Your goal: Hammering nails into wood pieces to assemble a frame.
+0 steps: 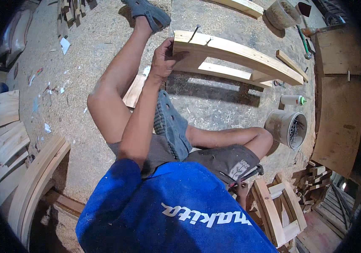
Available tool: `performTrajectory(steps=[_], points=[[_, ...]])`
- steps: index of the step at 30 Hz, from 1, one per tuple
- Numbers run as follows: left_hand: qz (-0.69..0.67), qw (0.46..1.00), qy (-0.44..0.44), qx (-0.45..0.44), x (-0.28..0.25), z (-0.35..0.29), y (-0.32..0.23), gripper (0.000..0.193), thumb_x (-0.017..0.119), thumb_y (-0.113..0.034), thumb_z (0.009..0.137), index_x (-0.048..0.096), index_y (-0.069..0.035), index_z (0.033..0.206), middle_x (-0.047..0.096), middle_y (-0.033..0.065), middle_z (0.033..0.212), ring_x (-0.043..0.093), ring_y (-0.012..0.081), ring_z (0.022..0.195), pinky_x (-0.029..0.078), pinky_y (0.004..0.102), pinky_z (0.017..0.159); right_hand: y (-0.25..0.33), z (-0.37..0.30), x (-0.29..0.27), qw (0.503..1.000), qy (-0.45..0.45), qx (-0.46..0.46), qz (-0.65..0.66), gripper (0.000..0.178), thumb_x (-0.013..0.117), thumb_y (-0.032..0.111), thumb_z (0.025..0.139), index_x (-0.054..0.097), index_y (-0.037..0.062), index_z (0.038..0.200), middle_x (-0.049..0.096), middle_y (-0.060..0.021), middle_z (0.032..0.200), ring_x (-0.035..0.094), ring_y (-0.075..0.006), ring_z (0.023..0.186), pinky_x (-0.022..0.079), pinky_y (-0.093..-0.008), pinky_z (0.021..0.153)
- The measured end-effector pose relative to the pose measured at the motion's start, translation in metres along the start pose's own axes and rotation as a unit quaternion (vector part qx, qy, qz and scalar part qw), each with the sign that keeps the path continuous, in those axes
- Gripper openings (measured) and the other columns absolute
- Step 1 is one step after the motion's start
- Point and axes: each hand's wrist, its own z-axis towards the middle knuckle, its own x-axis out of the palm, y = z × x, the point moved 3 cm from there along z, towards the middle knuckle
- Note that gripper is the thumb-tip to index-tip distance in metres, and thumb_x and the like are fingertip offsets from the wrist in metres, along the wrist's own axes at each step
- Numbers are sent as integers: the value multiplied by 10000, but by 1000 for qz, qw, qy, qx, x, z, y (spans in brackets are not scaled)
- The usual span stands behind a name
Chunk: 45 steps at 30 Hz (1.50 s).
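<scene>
My left hand [162, 61] is closed around the left end of a pale wooden frame [239, 55], which is built of two long rails with short pieces between them. Two nails stick up from the top rail near that hand: a long nail [194, 33] stands tall, and a shorter nail [208, 41] sits lower. Down by my right hip, my right hand [241, 191] grips a hammer [254, 172]. Its dark head points away from me; part of the handle and the fingers are hidden by my blue shirt.
A bucket of nails [295, 130] stands beside my right knee, near a white glue bottle [292, 100] with a green tip. Another hammer [305, 44] with a green handle lies farther off. A smaller wooden frame [269, 206] stands at the lower right, and boards [3, 139] are stacked at left.
</scene>
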Motion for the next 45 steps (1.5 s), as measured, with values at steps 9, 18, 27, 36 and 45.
performTrajectory(steps=[9, 18, 27, 36, 45], points=[[-35, 999, 7, -7, -2, 2, 8, 550, 860, -11, 891, 646, -55, 1395, 762, 22, 1217, 698, 139, 1136, 546, 316, 1021, 15, -24, -7, 979, -131, -120, 106, 506, 718, 136, 958, 563, -79, 1389, 656, -156, 1161, 608, -269, 1025, 503, -392, 942], [-20, 1000, 4, -1, -2, 2, 9, 546, 830, 32, 887, 640, -54, 1391, 759, 45, 1230, 700, 149, 1160, 558, 335, 1027, 192, -116, -62, 922, -166, -322, 137, 339, 624, 200, 1111, 564, -40, 1343, 602, -40, 913, 555, -149, 765, 442, -304, 674], [1, 1000, 15, 2, -3, -1, 9, 521, 841, 15, 877, 638, -60, 1351, 740, 40, 1206, 681, 141, 1145, 537, 321, 1034, 468, -201, -47, 829, 88, -536, 130, 706, 550, 32, 1078, 254, 39, 1718, 691, -119, 1156, 612, -124, 828, 540, -265, 720], [-35, 998, 30, -41, -1, -7, 1, 558, 844, 24, 855, 613, -61, 1356, 709, 32, 1264, 658, 137, 1203, 520, 331, 1075, 569, -225, -9, 748, 131, -643, -100, 752, 653, -3, 1007, 351, 91, 1689, 655, -279, 1440, 695, -350, 1265, 540, -429, 1053], [-69, 997, 28, -34, -1, -7, 5, 647, 720, 70, 739, 611, -34, 1368, 706, 31, 1280, 649, 141, 1245, 497, 343, 1120, 562, -245, -99, 603, 127, -735, 283, 616, 697, 238, 1004, 490, 95, 1566, 698, -168, 866, 721, -272, 802, 560, -355, 704]])
